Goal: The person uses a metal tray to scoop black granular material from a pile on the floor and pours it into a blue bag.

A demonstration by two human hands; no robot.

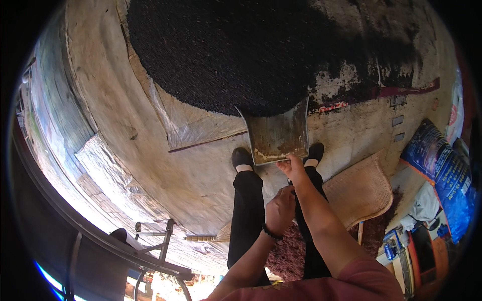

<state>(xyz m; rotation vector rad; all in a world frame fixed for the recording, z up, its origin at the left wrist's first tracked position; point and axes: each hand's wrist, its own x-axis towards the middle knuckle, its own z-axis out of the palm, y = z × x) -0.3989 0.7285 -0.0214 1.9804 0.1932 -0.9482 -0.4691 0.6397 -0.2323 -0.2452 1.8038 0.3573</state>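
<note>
Apparently to steady the scoop (278, 134), mouth against the dark granular heap (221, 55), right hand (293, 168) closes at its rear edge; left hand (279, 207) curls, any hold hidden.

A dull red short-sleeved shirt (371, 278) with yellow print (277, 287) spans the lower edge; above show long black trousers (247, 215), low black shoes (241, 158), a round dark bracelet (271, 233)

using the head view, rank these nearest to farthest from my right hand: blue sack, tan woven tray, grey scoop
1. Grey scoop: straight ahead, its near edge right at the right hand.
2. Tan woven tray: on the floor to the right, beyond the right leg.
3. Blue sack: farthest, out at the right side of the view.
</note>
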